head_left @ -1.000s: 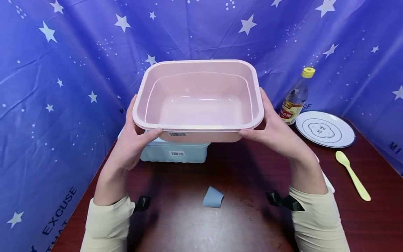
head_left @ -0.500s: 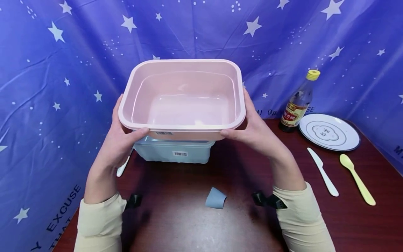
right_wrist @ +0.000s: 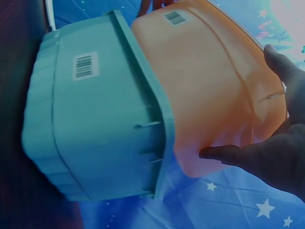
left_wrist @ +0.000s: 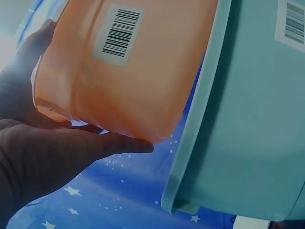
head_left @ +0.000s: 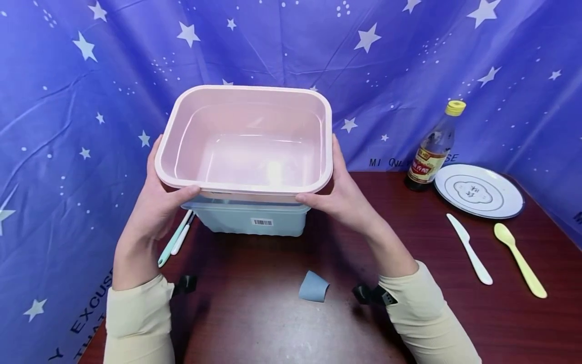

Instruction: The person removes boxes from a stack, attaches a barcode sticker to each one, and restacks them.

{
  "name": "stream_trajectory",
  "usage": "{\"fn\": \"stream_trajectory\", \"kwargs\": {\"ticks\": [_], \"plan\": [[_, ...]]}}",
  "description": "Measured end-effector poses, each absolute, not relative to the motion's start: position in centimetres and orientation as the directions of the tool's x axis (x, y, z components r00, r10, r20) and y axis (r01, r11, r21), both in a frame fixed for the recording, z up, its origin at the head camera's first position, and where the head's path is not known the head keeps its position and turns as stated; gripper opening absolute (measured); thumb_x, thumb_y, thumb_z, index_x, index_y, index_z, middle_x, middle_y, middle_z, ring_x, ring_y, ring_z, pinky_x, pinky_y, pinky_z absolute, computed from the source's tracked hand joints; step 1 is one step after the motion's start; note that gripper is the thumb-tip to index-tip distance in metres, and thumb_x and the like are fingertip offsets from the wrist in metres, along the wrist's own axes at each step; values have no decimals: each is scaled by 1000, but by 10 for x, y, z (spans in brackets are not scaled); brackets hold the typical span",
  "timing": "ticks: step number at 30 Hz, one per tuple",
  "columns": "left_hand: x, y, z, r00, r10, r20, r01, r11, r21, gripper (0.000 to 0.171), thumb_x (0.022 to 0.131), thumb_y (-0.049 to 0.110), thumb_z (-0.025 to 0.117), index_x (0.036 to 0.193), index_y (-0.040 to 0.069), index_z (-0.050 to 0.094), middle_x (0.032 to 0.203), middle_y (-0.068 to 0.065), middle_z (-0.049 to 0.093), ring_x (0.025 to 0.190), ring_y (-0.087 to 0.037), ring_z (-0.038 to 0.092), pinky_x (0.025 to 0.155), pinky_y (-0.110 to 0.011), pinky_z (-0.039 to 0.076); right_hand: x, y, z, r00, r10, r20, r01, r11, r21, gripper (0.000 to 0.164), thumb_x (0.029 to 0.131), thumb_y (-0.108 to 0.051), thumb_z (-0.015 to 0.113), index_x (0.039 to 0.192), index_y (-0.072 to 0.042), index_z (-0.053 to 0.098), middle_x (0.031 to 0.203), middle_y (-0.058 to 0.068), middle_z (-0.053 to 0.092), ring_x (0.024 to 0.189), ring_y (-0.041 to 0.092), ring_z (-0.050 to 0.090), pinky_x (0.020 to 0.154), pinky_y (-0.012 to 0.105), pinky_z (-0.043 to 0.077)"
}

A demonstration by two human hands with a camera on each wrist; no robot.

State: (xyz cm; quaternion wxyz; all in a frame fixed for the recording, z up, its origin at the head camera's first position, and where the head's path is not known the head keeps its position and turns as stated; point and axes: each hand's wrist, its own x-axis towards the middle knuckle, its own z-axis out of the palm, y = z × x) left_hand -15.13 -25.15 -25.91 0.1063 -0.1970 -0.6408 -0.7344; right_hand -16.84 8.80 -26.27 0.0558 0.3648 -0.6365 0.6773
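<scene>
Both hands hold a pink plastic basin [head_left: 250, 156] up at its two ends. My left hand [head_left: 152, 205] grips the left end, thumb over the front rim. At the opposite end my right hand [head_left: 350, 205] grips likewise. Directly below stands a light blue plastic bin [head_left: 247, 218] with a barcode label, its opening mostly covered by the basin in the head view. In the left wrist view the basin [left_wrist: 138, 86] looks orange, its base close over the rim of the bin [left_wrist: 248, 119]. The right wrist view shows the basin's bottom [right_wrist: 200, 81] overlapping the bin's rim.
A white knife [head_left: 470, 250] and a yellow spoon [head_left: 520, 260] lie at the right, before a white plate [head_left: 479, 191] and a yellow-capped bottle [head_left: 429, 151]. A small blue-grey piece [head_left: 313, 286] lies mid-table. Left of the bin are slim utensil handles [head_left: 175, 240].
Both hands have carried the pink basin leftward and slightly down, so it now sits over the light blue bin. The utensil handles at the left have come into view.
</scene>
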Motion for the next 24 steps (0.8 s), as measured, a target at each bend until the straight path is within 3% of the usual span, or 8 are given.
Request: {"fn": "stream_trajectory", "kwargs": {"ticks": [5, 10, 18, 24], "plan": [[-156, -258, -264, -893, 98, 439, 422, -156, 893, 109, 77, -25, 60, 160, 27, 11, 159, -13, 21, 139, -40, 29, 96, -31, 50, -166, 81, -263, -732, -385, 562, -539, -177, -823, 115, 74, 13, 77, 161, -15, 7, 153, 7, 32, 127, 27, 49, 102, 41, 46], [-162, -263, -271, -900, 98, 424, 406, -163, 899, 108, 78, -24, 60, 159, 26, 11, 159, -13, 21, 139, -39, 29, 98, -31, 48, -180, 77, -281, -739, -392, 548, -510, -206, -835, 115, 76, 11, 79, 160, -22, 8, 153, 6, 34, 125, 29, 51, 99, 51, 48], [-169, -269, -280, -923, 114, 369, 364, -63, 929, 103, 82, -17, 63, 159, 24, 8, 157, -14, 21, 136, -36, 30, 94, -25, 47, -197, 74, -301, -754, -391, 528, -506, -165, -846, 107, 79, 3, 81, 158, -22, 13, 149, 8, 36, 125, 33, 50, 103, 54, 42], [-171, -276, -286, -941, 120, 315, 321, 28, 947, 104, 83, -12, 67, 160, 22, 5, 157, -16, 20, 133, -36, 31, 92, -22, 47, -201, 72, -308, -763, -393, 513, -526, -84, -846, 106, 80, -1, 81, 158, -21, 13, 151, 7, 34, 127, 27, 47, 109, 54, 33]]}}
